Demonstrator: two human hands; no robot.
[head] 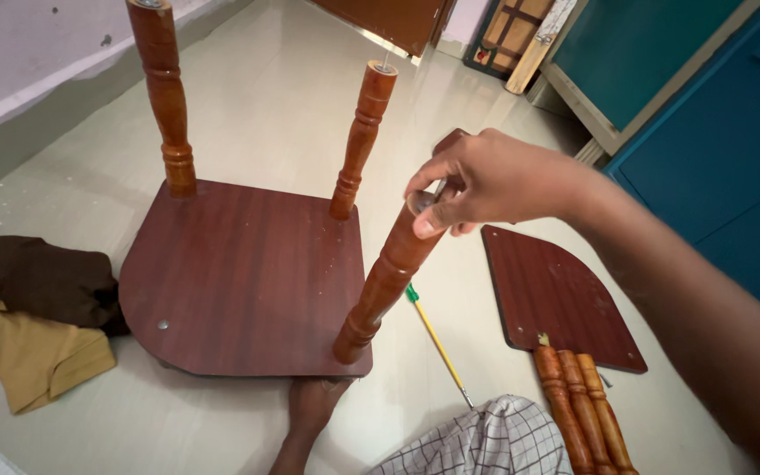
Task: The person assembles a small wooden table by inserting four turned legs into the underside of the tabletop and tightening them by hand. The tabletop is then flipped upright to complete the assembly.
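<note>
Three turned wooden legs stand upright on a dark red-brown board (239,273) lying flat on the pale floor, centre-left of frame. Right hand (477,185), centre of frame, pinches the top of the nearest leg (384,281) (fingertips closed around its upper end, where a metal screw tip shows); that leg tilts toward the hand, base at the board's lower right corner. Other two legs, far left leg (164,92) and middle leg (361,141), stand along the board's upper edge. Left hand (310,409) at bottom centre, touching the board's near edge from below; grip cannot be made out. Second matching board (556,295) lies right of centre, spare legs (582,405) bundled just below it. Yellow screwdriver (437,339) lies between the boards. Brown and tan cloth (28,317) at left.
</note>
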